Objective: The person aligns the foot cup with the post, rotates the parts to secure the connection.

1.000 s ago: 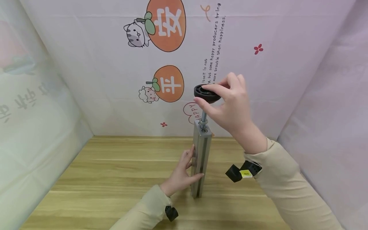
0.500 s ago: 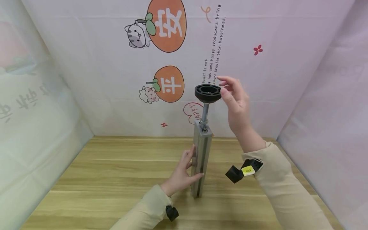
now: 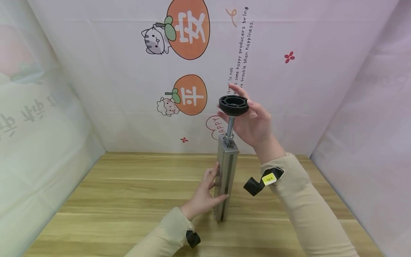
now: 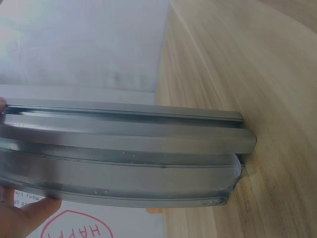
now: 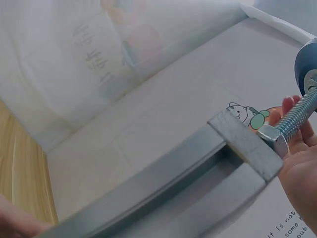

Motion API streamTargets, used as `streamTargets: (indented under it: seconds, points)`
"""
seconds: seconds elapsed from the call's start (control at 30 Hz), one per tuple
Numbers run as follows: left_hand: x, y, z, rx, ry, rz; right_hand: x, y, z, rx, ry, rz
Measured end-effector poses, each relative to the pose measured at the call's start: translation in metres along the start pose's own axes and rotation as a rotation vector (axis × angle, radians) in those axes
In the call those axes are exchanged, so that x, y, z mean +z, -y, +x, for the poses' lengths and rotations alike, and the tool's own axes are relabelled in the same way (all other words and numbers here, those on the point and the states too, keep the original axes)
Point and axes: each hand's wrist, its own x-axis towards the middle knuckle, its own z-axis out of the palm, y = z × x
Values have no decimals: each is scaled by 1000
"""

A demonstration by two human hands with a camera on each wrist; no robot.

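Note:
An aluminium profile (image 3: 226, 171) stands upright on the wooden table in the head view. My left hand (image 3: 201, 198) grips it around its lower half, thumb across the front and fingers on the left side. Out of its top plate (image 5: 245, 144) rises a threaded rod (image 3: 231, 125) with a hex nut (image 5: 273, 139) at the base. The rod carries a round black levelling foot (image 3: 233, 110). My right hand (image 3: 257, 126) holds this foot, thumb at its right rim and fingers reaching behind and around it. Slotted sides of the profile fill the left wrist view.
The wooden table (image 3: 128, 200) runs back to a printed white cloth (image 3: 263, 43) hanging behind it. More pale cloth walls (image 3: 359, 117) enclose the left and right sides.
My right hand came off the foot's top, drew back to the right, then reached in again with fingers behind the foot. The left hand and profile stayed in place.

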Motion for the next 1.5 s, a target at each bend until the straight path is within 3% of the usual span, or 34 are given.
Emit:
streamTargets:
  seconds: [0.23, 0.57, 0.83, 1.07, 1.3, 1.5]
  points:
    - [-1, -1, 0, -24, 3, -10, 5, 1, 5, -47, -23, 104]
    - [0, -3, 0, -29, 10, -14, 8, 0, 3, -74, -40, 133]
    - [1, -3, 2, -14, 10, -19, 7, 0, 2, -102, 4, 159]
    - [0, -3, 1, -33, 8, -20, 6, -1, 2, -148, 8, 0]
    - [0, -1, 1, -9, -6, -17, 7, -2, 2, -254, -59, -181]
    - [0, -3, 0, -18, 0, -15, 10, 2, -3, -245, -116, -304]
